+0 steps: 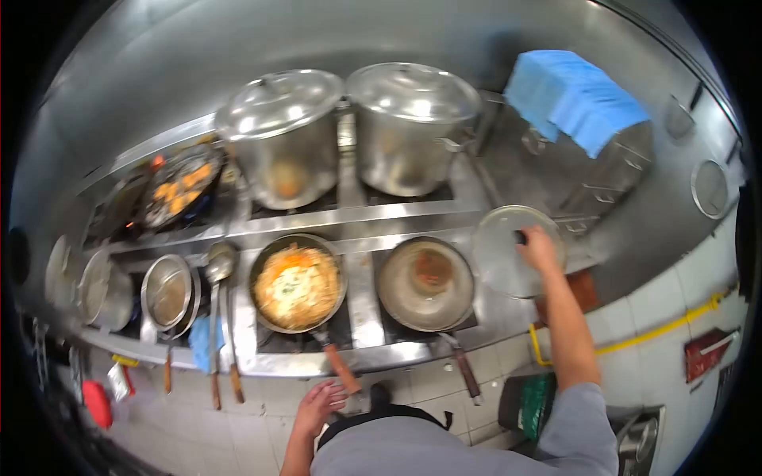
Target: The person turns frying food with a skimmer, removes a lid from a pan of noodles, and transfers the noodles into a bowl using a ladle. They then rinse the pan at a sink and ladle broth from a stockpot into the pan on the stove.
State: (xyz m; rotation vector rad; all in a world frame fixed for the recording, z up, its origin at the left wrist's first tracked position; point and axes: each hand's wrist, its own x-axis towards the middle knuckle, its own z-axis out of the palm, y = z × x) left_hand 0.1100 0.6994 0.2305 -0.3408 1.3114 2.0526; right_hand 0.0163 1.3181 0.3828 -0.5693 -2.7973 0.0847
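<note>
My right hand [539, 244] is closed on the dark knob of a round glass lid [502, 266], over the stove's right end. My left hand [321, 401] is held low near my waist, fingers apart and holding nothing. Close by is the wooden handle of a frying pan [342, 366]. That pan holds a pale noodle-like food [298, 289] with a white and orange topping. Between it and the lid sits a second pan [397, 305], with a reddish-brown piece of food [432, 271] inside and its dark handle pointing toward me.
Two large lidded stockpots [282, 155] [403, 151] stand on the rear burners. At the far left a dark wok [182, 190] holds orange-brown pieces. Ladles [222, 266], a strainer [168, 295] and a blue cloth [204, 345] lie front left. Blue cloth [567, 95] covers containers back right; a yellow pipe [651, 332] runs along the right.
</note>
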